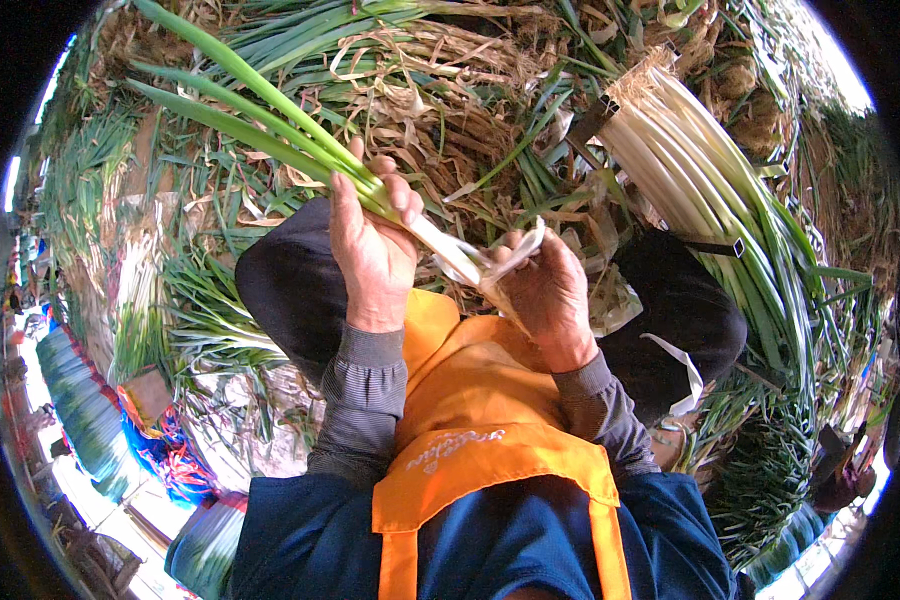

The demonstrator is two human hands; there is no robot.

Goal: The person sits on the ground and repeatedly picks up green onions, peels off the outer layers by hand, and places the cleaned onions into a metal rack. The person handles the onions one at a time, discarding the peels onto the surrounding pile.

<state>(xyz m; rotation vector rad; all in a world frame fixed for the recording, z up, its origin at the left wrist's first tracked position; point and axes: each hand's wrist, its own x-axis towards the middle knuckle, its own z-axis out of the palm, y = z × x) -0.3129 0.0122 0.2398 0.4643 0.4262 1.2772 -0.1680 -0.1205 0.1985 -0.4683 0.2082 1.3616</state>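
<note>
My left hand (375, 247) is wrapped around a large green onion (439, 241) where its green leaves begin. Those leaves fan out to the upper left, and the white stem runs down towards my right hand (546, 289). Between the fingers of that hand is a strip of pale outer skin (526, 244), peeled back from the stem near its lower end. The root end is partly hidden by the right hand. The stem is held above my lap, over an orange apron (487, 360).
To the right, a metal rack (592, 124) holds a thick bundle of trimmed green onions (690, 157). Unpeeled ones with dry leaves and roots (450, 75) lie ahead. Peeled onions (139, 277) are at left. A skin scrap (682, 367) hangs on my right knee (675, 330).
</note>
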